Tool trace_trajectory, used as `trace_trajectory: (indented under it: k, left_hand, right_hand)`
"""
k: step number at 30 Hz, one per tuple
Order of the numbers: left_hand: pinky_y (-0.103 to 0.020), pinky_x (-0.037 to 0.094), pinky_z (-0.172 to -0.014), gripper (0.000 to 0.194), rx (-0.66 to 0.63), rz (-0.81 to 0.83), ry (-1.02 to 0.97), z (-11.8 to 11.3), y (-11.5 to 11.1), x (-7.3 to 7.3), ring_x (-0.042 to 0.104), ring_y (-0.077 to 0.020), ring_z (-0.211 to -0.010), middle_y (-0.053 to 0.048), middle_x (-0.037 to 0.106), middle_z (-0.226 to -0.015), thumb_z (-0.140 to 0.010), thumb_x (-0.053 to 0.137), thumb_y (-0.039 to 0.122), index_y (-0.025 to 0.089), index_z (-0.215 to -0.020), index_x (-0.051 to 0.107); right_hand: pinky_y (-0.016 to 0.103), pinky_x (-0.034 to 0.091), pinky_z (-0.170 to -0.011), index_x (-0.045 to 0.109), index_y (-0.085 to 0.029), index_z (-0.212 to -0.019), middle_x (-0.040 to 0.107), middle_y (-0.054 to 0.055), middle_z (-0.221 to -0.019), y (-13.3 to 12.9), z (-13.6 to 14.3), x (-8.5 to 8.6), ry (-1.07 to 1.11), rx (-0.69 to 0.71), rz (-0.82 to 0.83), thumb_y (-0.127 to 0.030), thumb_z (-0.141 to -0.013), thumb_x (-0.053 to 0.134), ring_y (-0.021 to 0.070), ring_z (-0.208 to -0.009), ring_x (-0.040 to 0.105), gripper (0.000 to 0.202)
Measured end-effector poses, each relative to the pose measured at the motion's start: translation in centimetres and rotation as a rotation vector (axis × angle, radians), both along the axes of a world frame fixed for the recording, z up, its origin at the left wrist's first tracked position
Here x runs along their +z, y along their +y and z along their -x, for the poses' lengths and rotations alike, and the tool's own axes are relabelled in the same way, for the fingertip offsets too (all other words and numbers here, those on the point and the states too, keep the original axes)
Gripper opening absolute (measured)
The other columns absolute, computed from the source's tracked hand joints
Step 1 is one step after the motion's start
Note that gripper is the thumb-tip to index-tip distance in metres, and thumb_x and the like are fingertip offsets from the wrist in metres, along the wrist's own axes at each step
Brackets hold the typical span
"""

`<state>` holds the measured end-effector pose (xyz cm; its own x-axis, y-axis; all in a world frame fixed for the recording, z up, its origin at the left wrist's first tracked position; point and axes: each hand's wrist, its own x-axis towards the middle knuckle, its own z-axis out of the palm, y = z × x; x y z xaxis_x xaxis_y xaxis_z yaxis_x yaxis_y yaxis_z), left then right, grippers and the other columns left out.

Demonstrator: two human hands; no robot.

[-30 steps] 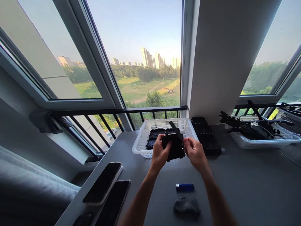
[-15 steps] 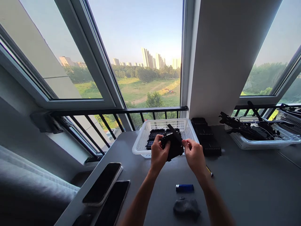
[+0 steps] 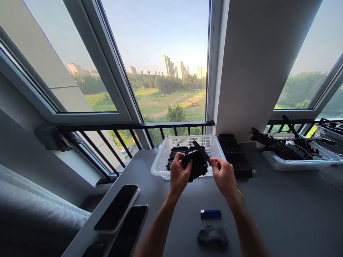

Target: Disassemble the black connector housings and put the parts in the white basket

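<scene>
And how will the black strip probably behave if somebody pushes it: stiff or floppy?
The strip is probably fairly stiff: gripped near one end by the right hand, it looks straight. It seems thin and narrow, so likely light.

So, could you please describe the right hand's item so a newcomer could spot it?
Find the white basket beneath the middle window. In front of it, the right hand grips a dark strip slanting up leftward. Unlike the broad black part in the left hand, it is long and narrow.
</scene>
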<state>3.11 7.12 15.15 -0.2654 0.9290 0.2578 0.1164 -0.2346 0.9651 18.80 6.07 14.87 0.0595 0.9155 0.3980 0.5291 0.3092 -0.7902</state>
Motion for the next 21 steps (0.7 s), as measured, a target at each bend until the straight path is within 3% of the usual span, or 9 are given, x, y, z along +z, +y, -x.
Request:
trace_trajectory:
  k: [5,12,21]
  left_hand:
    - [-0.019,0.04,-0.045,0.025,-0.015,-0.013,0.006,-0.2,-0.1,-0.2,0.057,-0.0132,-0.049,0.006,0.059,-0.058,-0.072,0.065,0.032,0.022,-0.084,0.047]
    - [-0.023,0.049,-0.053,0.024,0.0,-0.012,0.003,0.0,-0.2,-0.1,0.066,-0.0172,-0.06,0.002,0.065,-0.066,-0.073,0.064,0.031,0.022,-0.087,0.046]
    - [-0.018,0.042,-0.045,0.024,-0.004,-0.033,0.004,-0.3,-0.3,-0.2,0.059,-0.0129,-0.05,0.005,0.062,-0.059,-0.072,0.066,0.03,0.021,-0.085,0.047]
  right_hand:
    - [0.025,0.028,-0.052,0.059,-0.021,-0.07,0.058,0.0,-0.058,-0.7,1.1,0.5,-0.011,0.136,0.027,-0.047,-0.094,0.043,0.0135,-0.053,0.048,0.039]
    - [0.024,0.029,-0.051,0.062,-0.02,-0.075,0.06,0.001,-0.06,-0.1,-0.6,0.4,0.022,0.026,0.013,-0.048,-0.094,0.042,0.0137,-0.052,0.048,0.039]
    - [0.023,0.027,-0.05,0.055,-0.019,-0.065,0.053,-0.002,-0.055,-0.6,0.9,0.9,0.012,0.193,0.053,-0.045,-0.093,0.044,0.0117,-0.052,0.042,0.039]
